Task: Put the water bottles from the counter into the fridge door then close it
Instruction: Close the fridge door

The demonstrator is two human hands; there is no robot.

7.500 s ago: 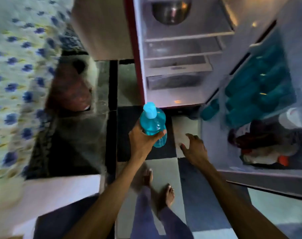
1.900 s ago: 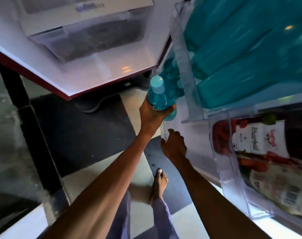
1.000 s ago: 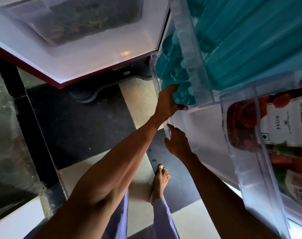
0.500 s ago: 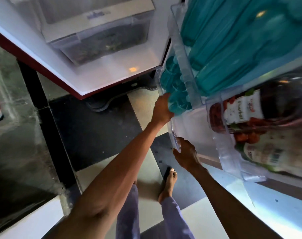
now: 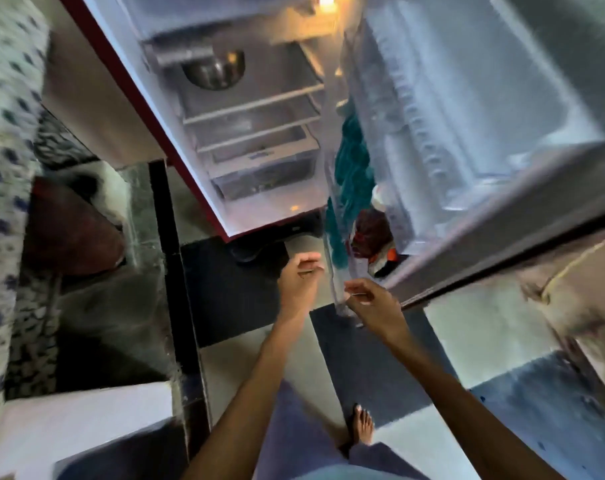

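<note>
Both hands were empty: left hand (image 5: 299, 277) loosely curled, right hand (image 5: 370, 301) half-open beside the fridge door (image 5: 467, 133). Teal water bottles (image 5: 351, 168) stood in the door's rack, above and apart from both hands.

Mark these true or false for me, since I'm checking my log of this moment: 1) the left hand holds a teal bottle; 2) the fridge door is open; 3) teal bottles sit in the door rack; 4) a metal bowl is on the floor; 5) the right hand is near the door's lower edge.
1) False. The left hand is empty, its fingers loosely curled.
2) True. The white-lined fridge door stands open.
3) True. Teal plastic water bottles stand in the door rack.
4) False. The round metal bowl sits on an upper shelf inside the fridge.
5) True. The right hand is at the door's lower corner, holding nothing.
</note>
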